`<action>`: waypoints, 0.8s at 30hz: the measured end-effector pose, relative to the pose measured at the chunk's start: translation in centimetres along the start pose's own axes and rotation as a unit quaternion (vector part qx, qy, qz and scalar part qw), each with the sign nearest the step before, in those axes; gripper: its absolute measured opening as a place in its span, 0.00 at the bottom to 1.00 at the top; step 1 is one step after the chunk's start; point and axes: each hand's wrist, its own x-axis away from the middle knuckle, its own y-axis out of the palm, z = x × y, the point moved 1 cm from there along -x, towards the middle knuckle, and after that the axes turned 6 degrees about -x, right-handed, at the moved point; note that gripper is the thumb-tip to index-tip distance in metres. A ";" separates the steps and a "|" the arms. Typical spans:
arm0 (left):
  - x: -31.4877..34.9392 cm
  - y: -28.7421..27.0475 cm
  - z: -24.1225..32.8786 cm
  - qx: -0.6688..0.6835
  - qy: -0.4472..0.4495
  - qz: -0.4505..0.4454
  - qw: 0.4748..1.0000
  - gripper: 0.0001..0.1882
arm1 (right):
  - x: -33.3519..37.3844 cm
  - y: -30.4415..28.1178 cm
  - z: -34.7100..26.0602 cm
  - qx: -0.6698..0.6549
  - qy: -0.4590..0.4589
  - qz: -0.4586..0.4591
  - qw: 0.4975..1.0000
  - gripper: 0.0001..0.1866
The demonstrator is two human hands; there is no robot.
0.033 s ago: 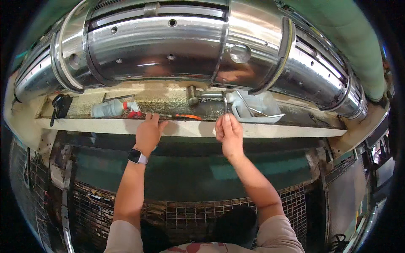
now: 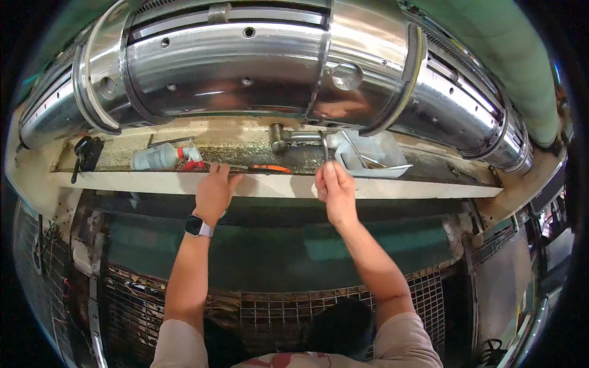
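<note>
We see no shift from the earlier view, so the work looks paused. Our left hand (image 2: 215, 190) lies flat and released on the front edge of the ledge (image 2: 417, 187), its fingertips at the orange-handled screwdriver (image 2: 270, 168). The screwdriver's long axis runs along the ledge, with the handle pointing right. Our right hand (image 2: 334, 191) is clenched, apparently on a thin metal rod (image 2: 324, 147) beside the white tray (image 2: 374, 153).
</note>
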 end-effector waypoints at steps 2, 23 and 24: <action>0.0 0.0 0.0 0.004 -0.006 -0.019 1.000 0.17 | -0.9 -1.3 -0.5 0.034 -0.024 0.002 0.999 0.20; -0.1 -0.3 4.0 0.143 -0.001 0.052 0.988 0.16 | -3.1 -3.5 -2.6 -0.042 0.114 -0.076 0.990 0.21; -0.3 -0.2 6.0 0.191 0.037 0.073 0.978 0.16 | -3.0 -3.7 -2.7 -0.058 0.120 -0.081 0.988 0.21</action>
